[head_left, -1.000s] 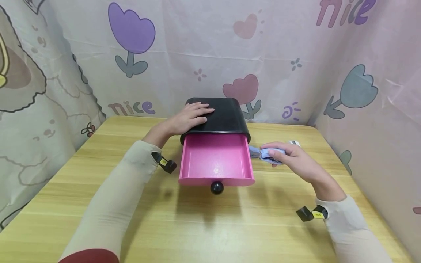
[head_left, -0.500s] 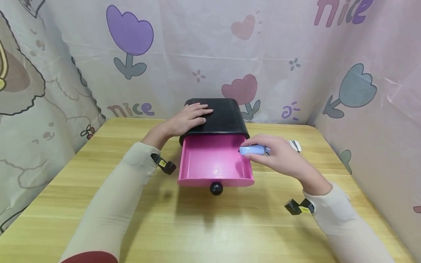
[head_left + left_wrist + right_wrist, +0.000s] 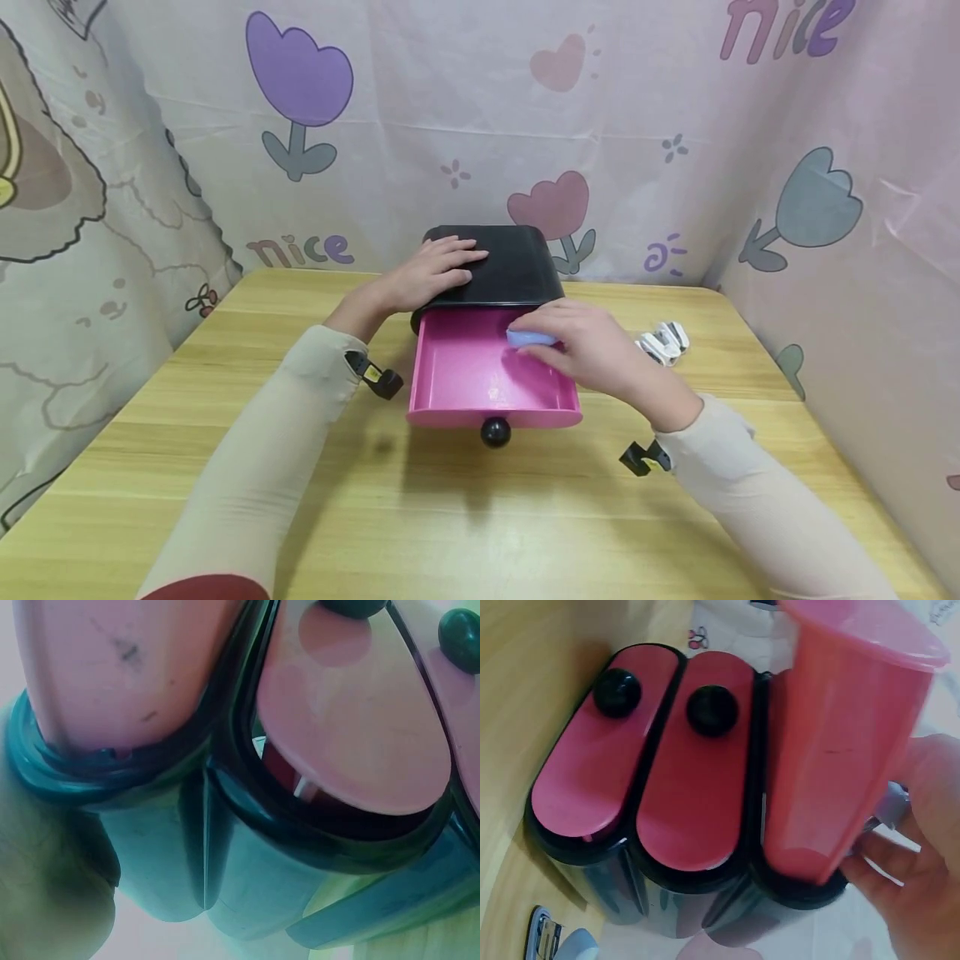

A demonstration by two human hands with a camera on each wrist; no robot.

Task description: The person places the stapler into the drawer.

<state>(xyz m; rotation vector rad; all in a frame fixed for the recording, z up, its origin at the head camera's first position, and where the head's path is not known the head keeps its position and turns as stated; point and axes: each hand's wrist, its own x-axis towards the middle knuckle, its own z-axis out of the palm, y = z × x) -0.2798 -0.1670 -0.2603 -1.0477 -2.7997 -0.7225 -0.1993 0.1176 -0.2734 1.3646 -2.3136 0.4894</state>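
1. Right hand (image 3: pixel 588 342): thumb and fingers pinch a light-blue item (image 3: pixel 531 338).
2. Item: small, pale, smooth top, mostly covered by fingers. Right wrist view shows a grey-blue part of it; full shape hidden.
3. Position: over the pink drawer (image 3: pixel 461 362), 2 o'clock from its middle. Contact with drawer: can't tell.
4. Drawer: top one, pulled out, glossy pink, shallow, rounded front, round black knob (image 3: pixel 495 432) at 6 o'clock. Dark scuffs on its underside.
5. Black housing (image 3: pixel 513 275): 12 o'clock of drawer, shiny, rounded corners. Two lower drawers (image 3: pixel 694 787), pink fronts, black knobs.
6. Left hand (image 3: pixel 431 271): fingers extended, resting on housing, 11 o'clock of drawer.
7. White items (image 3: pixel 663 343): on table (image 3: pixel 600 533), 3 o'clock, near right hand, dark details.
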